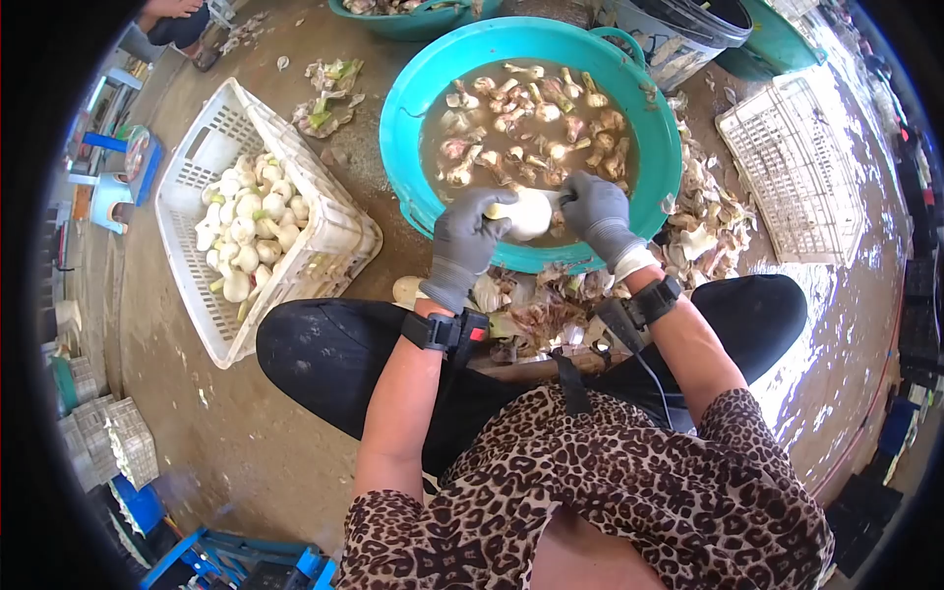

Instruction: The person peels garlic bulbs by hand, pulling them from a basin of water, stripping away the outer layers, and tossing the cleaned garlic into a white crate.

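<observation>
A large white garlic bulb [531, 215] is held over the near rim of a turquoise tub. My left hand [466, 238], in a grey glove, grips the bulb by its stem end, fingers curled around it. On the bulb's other side, my gloved right hand [596, 216] is closed with its fingertips pinching at the skin; its thumb side is partly hidden. Brown water fills the turquoise tub [401, 128], and several unpeeled garlic bulbs [511, 120] float there. Peeled skins [551, 313] lie heaped between my legs, below both hands.
To the left, a white plastic crate [185, 285] holds many peeled white bulbs. An upturned white crate [795, 177] is at the right beside scattered skins [703, 216]. Behind the tub are another teal basin [418, 24] and buckets [678, 44]. Another person's leg [182, 29] shows top left.
</observation>
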{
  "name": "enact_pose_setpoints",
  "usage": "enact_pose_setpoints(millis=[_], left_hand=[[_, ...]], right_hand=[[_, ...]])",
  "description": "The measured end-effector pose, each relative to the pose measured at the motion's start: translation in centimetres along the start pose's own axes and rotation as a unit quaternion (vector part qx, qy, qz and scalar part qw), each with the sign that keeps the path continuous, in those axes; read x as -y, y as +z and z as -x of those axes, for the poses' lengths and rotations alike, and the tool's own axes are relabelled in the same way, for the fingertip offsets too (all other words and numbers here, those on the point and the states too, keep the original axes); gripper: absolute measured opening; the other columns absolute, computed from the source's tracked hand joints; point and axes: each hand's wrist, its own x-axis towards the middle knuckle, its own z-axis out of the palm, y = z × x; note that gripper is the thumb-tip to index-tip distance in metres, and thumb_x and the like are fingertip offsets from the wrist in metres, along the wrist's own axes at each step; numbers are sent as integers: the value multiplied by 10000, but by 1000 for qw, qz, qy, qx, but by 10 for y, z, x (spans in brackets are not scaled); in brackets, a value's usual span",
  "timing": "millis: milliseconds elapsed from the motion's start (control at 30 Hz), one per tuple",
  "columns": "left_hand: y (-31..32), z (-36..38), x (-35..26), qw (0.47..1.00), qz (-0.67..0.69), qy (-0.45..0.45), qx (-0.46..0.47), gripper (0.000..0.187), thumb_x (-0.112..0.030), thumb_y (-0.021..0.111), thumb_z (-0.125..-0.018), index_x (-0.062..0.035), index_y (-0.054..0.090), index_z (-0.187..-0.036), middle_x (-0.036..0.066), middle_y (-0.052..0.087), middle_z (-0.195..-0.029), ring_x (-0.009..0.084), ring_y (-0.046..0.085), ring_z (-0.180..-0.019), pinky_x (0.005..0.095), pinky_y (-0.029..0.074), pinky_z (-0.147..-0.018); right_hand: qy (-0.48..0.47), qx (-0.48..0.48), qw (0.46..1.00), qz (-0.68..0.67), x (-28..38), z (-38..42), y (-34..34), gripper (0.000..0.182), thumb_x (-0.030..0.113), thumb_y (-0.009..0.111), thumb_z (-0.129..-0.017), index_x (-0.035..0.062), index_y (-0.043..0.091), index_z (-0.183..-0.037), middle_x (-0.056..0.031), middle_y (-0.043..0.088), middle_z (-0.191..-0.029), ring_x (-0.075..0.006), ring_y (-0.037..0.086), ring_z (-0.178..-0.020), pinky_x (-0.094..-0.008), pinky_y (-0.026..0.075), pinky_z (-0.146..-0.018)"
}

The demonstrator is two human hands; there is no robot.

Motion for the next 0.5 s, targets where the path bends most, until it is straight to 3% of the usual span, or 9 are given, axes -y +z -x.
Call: enact_pose_setpoints(millis=[33, 167, 233, 300, 333, 367, 400, 433, 500], left_hand=[[-1, 0, 1, 991, 128, -29, -4, 236, -14, 592, -729, -18, 543, -960, 63, 575, -942, 139, 567, -784, 250, 480, -680], [-2, 1, 2, 955, 273, -116, -8, 200, -57, 535, -805, 14, 514, -991, 106, 550, -992, 125, 564, -795, 239, 501, -657], [-3, 3, 10, 953, 276, -121, -15, 208, -65, 527, -812, 11, 506, -1004, 109, 560, -969, 132, 574, -779, 236, 499, -619], [-7, 3, 20, 952, 278, -123, -25, 215, -73, 519, -819, 8, 498, -1018, 113, 569, -947, 139, 584, -762, 233, 497, -581], [-9, 2, 19, 930, 333, -151, -32, 228, -93, 512, -826, 2, 490, -1031, 113, 580, -910, 149, 591, -726, 232, 484, -543], [-11, 2, 18, 904, 387, -178, -37, 241, -114, 506, -832, -3, 482, -1045, 114, 591, -874, 159, 599, -690, 231, 471, -504], [-15, 0, 18, 884, 416, -212, -31, 258, -138, 502, -835, -17, 473, -1061, 105, 603, -807, 175, 597, -608, 250, 448, -453], [-14, -1, 18, 884, 417, -212, -30, 258, -138, 502, -835, -17, 473, -1061, 105, 603, -807, 175, 597, -608, 250, 448, -453], [-14, -1, 17, 861, 438, -253, -53, 274, -165, 500, -835, -25, 469, -1069, 108, 590, -872, 181, 592, -687, 267, 464, -509]], right_hand=[[0, 1, 1000, 0, -11, 1, 6, 191, 216, 493, -724, 95, 582, -843, -137, 596, -871, -280, 575, -831, -373, 445, -725], [47, 123, 991, 28, -30, 6, 21, 254, 228, 479, -729, 87, 602, -900, -151, 587, -941, -302, 563, -873, -365, 430, -790], [10, 188, 982, 29, -37, 7, 21, 263, 230, 478, -722, 66, 610, -878, -160, 583, -948, -320, 557, -873, -379, 426, -796], [-3, 175, 984, 41, -43, 4, 13, 221, 168, 477, -725, 37, 605, -850, -175, 591, -914, -258, 585, -843, -349, 457, -742], [36, 238, 963, -125, -48, 2, 10, 204, 125, 474, -726, 34, 600, -858, -159, 597, -872, -220, 588, -825, -322, 465, -712], [75, 291, 910, -287, -54, 0, 8, 193, 82, 472, -726, 31, 595, -866, -143, 602, -830, -183, 592, -807, -295, 474, -681], [17, 259, 852, -456, -60, -1, 12, 193, 39, 469, -767, 34, 560, -937, -87, 586, -798, -127, 581, -755, -251, 485, -629], [17, 257, 852, -456, -52, 2, 5, 193, 39, 469, -767, 34, 560, -937, -87, 586, -798, -127, 581, -755, -251, 485, -629], [47, 221, 581, -782, -16, 16, -18, 207, 70, 470, -814, 26, 508, -1012, -60, 572, -799, -129, 582, -715, -259, 501, -597]])
